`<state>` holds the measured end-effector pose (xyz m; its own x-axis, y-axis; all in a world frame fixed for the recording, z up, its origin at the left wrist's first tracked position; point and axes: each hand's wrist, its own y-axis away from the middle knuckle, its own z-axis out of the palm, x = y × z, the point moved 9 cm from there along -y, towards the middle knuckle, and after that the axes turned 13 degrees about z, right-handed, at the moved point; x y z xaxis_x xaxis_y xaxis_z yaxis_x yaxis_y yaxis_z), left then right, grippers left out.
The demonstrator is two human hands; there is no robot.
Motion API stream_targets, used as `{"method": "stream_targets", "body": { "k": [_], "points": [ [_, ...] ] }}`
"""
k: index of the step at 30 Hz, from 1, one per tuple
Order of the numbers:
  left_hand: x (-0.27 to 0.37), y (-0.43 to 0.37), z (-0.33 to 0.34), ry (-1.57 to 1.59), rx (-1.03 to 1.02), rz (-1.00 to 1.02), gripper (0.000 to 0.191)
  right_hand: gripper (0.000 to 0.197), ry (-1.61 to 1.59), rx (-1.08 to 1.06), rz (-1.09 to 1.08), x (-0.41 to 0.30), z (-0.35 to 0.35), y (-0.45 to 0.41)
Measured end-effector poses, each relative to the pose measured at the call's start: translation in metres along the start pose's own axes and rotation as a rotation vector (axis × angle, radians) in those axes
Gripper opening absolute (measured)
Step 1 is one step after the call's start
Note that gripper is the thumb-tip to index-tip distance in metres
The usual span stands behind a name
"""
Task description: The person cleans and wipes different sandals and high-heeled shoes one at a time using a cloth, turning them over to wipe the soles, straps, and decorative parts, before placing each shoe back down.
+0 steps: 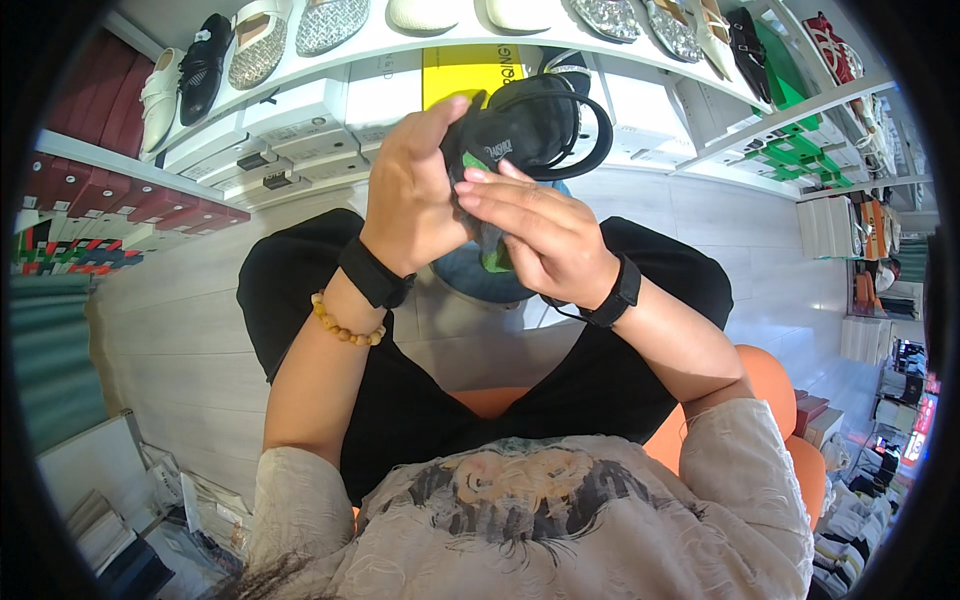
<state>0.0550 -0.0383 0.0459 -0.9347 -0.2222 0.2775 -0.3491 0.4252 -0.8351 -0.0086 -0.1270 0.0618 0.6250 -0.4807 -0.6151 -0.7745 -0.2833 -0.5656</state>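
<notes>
A black strappy sandal [534, 124], with pale lettering on its insole, is held up in front of me above knee height. My left hand [420, 187] grips it from the left side, thumb pointing up along its edge. Over the sandal's near end lie the bent fingers of my right hand [551, 225]. A crumpled, partly see-through piece with green patches [495, 255] shows above and below these fingers; what it is cannot be made out. Its middle is hidden by my right hand.
A blue round stool [480, 283] stands between my knees, below the sandal. Ahead, a white shelf [517, 46] carries several shoes, with white shoeboxes [300, 120] and a yellow box [457, 71] beneath. An orange chair [761, 390] is under me.
</notes>
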Motion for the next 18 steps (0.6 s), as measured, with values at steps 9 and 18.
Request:
{"method": "stream_targets", "body": {
  "k": [9, 18],
  "points": [
    [0.01, -0.003, 0.005, 0.003, -0.005, 0.136, 0.076, 0.044, 0.049, 0.044, 0.123, 0.011, -0.003, -0.003],
    [0.014, 0.001, 0.011, -0.001, -0.127, 0.088, 0.089, 0.031, -0.041, 0.186, 0.392, 0.055, -0.03, -0.011]
  ]
}}
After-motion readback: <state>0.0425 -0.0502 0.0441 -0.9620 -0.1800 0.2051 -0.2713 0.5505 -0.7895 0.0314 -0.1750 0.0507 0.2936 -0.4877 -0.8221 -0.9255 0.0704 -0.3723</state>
